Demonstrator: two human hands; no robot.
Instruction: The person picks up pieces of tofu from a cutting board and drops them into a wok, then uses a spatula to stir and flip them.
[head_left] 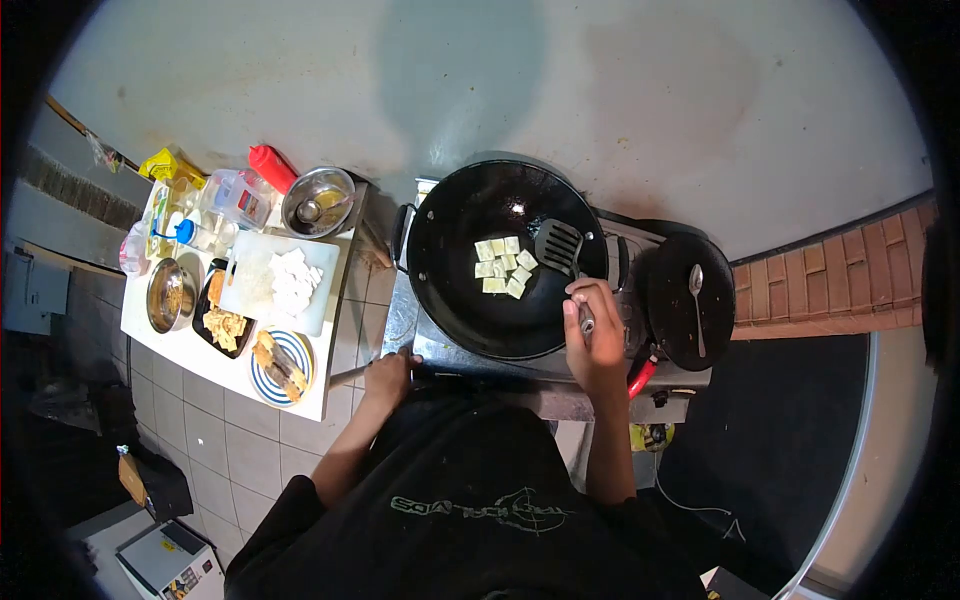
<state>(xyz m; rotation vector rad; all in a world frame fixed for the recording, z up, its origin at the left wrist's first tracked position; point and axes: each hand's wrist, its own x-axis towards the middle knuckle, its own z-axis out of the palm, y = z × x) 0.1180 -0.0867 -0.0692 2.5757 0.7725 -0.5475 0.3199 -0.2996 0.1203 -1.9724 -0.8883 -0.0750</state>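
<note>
Seen from the head camera, a large round black wok sits on a steel stove at the centre of the frame. A cluster of pale square cubes lies on the wok's floor, slightly right of its middle. The right hand, at the wok's lower right rim, is clenched around the stem of a black slotted spatula, whose blade rests just beside the cubes on their right. The left hand, below the wok's lower left edge, is curled around the wok's long pale handle, which points towards the left of the frame.

Right of the wok lies a round black lid with a metal spoon on top. Left of the stove, a white table carries a white cutting board with white diced pieces, a blue-striped plate, a black tray of fried pieces, a steel bowl and a red squeeze bottle.
</note>
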